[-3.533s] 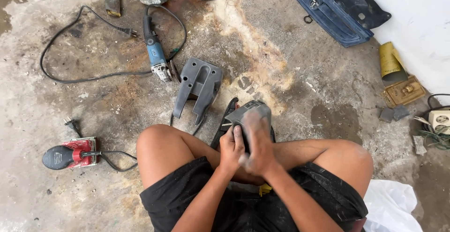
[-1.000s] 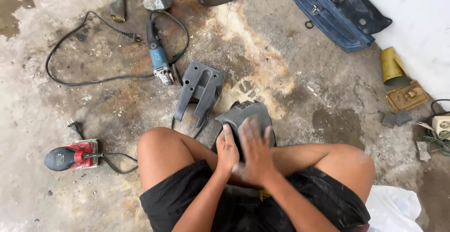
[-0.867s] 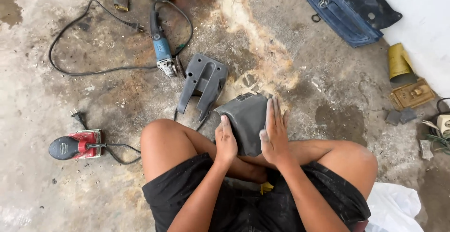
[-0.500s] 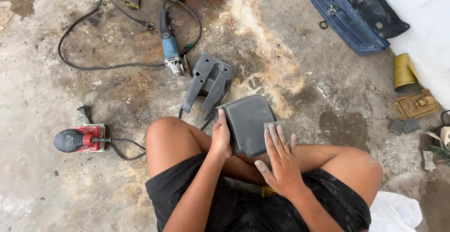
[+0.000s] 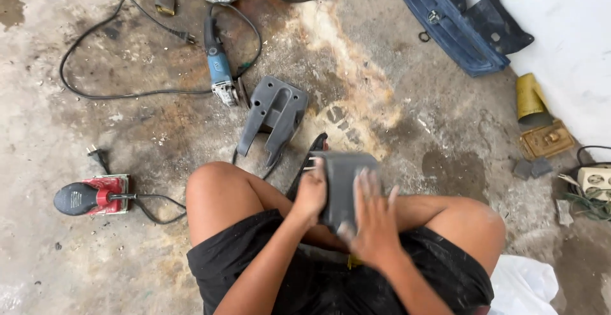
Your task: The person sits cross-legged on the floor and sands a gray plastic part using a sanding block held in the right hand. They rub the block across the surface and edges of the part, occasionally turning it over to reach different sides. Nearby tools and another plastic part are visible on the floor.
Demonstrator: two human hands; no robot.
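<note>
Concrete floor (image 5: 76, 270), stained and dusty, carries all items. At far left lies a red and black sander (image 5: 89, 195) with its cord trailing right. Further up, a blue angle grinder (image 5: 219, 73) rests on its side, its black cable (image 5: 108, 92) looping left. Just right of it lies a grey forked plastic bracket (image 5: 273, 114), flat on the floor.

The person sits with bare knees apart. The left hand (image 5: 310, 194) is closed on the left edge of a grey plastic panel (image 5: 340, 178), thumb on its face, forearm rising from lower left. The panel is propped between the knees, tilted towards the camera, its upper edge near the bracket's lower prongs. The right hand (image 5: 372, 216) lies flat and open on the panel's lower right face, fingers spread and pointing up; whether anything sits under the palm cannot be told.

To the right, a dark blue body panel (image 5: 445, 28) lies near a white wall, with a yellow cone-shaped item (image 5: 528, 98) and a white socket strip (image 5: 595, 178) beyond.

Against the frame half a second earlier, the right hand has moved up from the panel's lower right corner onto its face, and the panel stands more upright.
</note>
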